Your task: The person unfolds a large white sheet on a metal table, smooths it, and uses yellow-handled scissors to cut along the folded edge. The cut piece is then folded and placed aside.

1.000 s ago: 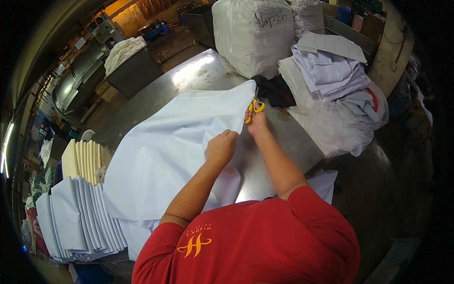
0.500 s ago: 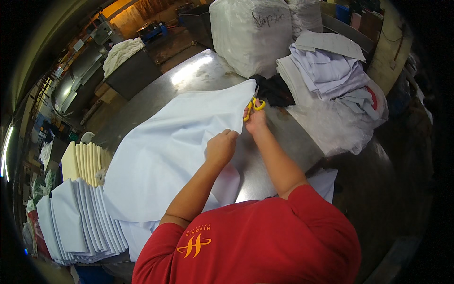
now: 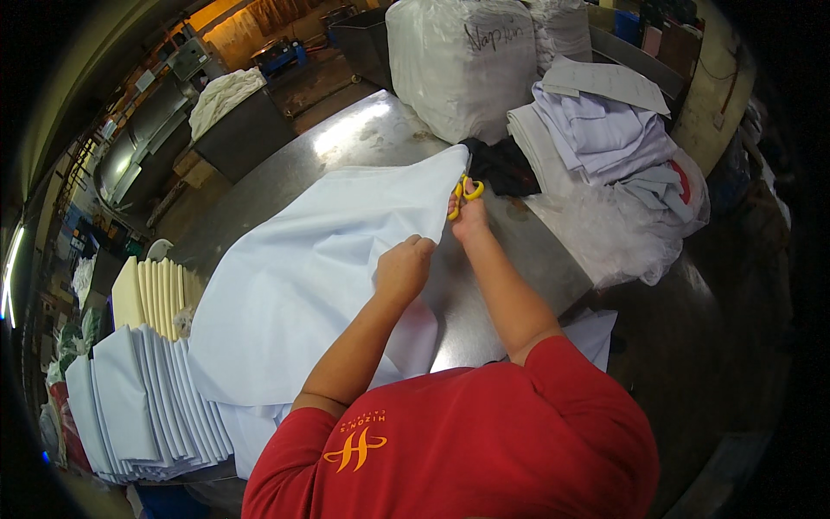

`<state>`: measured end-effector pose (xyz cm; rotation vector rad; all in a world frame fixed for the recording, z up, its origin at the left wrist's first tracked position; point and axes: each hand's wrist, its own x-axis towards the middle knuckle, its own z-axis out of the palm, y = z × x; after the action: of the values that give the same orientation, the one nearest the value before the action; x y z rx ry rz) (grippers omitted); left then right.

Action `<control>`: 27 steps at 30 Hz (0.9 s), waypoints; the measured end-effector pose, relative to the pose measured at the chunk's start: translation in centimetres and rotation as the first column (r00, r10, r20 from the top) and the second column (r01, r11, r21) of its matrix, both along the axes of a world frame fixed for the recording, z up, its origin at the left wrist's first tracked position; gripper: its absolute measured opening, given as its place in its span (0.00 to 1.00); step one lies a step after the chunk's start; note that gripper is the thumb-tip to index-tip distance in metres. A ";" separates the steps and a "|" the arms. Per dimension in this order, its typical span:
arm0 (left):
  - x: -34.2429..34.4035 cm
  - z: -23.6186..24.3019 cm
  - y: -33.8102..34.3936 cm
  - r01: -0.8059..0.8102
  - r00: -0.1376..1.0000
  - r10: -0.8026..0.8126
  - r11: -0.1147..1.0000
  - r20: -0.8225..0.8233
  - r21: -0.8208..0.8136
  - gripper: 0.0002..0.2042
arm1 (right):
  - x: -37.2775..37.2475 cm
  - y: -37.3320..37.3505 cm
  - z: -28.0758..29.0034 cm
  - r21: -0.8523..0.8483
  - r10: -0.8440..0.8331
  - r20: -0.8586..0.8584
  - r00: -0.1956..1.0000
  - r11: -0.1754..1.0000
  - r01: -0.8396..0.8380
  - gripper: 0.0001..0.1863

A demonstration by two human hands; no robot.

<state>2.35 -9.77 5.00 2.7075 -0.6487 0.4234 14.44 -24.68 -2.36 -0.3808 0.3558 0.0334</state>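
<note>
A large white cloth (image 3: 303, 251) lies spread and rumpled over the metal table. My left hand (image 3: 404, 266) is closed on its right edge and holds that edge taut. Just beyond, my right hand (image 3: 468, 216) grips yellow-handled scissors (image 3: 472, 189) at the same edge, near the cloth's far right corner. The scissor blades point away from me along the edge; whether they are parted I cannot make out. Behind the corner sits a bunched black cloth (image 3: 497, 166).
Folded white cloths (image 3: 147, 398) and cream cloths (image 3: 154, 290) stand in rows at the left. A big wrapped white bundle (image 3: 462, 69) stands at the far side of the metal table (image 3: 519, 251). Folded linens (image 3: 601, 130) on clear plastic lie at the right. Beyond is a dark bin (image 3: 246, 134) holding white fabric.
Hardly anything differs. The scissor handles in my right hand have shifted very slightly; my left hand and the cloth stay in place.
</note>
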 end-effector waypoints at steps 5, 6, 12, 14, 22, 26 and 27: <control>-0.2 0.4 0.1 0.001 1.000 -0.001 1.000 -0.011 0.006 0.07 | 0.6 -0.1 0.0 0.013 -0.007 0.015 1.000 1.000 0.006 0.20; -0.3 0.4 0.2 0.003 1.000 -0.003 1.000 -0.017 0.010 0.07 | 0.7 -0.1 0.0 0.028 -0.006 -0.001 1.000 1.000 0.006 0.20; -0.6 0.6 0.2 -0.010 0.999 0.010 1.000 -0.036 0.012 0.08 | 1.4 -0.6 -0.4 0.020 -0.031 -0.006 1.000 0.999 0.031 0.20; -0.7 0.6 0.2 -0.008 0.999 0.008 1.000 -0.043 0.015 0.08 | 1.6 -0.7 -0.6 0.001 -0.030 0.002 1.000 1.000 0.030 0.19; -1.8 1.1 0.4 0.040 0.994 -0.041 0.999 -0.098 -0.012 0.08 | 2.9 -3.1 -1.2 -0.022 -0.119 0.005 0.993 0.993 0.119 0.21; -2.0 1.4 0.8 0.086 0.989 -0.086 0.996 -0.117 -0.006 0.08 | 3.8 -4.2 -1.9 0.021 -0.153 0.006 0.988 0.988 0.152 0.20; -2.1 1.5 1.1 0.093 0.989 -0.094 0.996 -0.114 -0.010 0.08 | 4.1 -4.6 -2.1 0.021 -0.141 0.024 0.990 0.990 0.141 0.18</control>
<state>0.24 -8.72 6.49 2.6606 -0.7374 0.2438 18.51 -29.23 -4.42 -0.3362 0.3567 -0.1063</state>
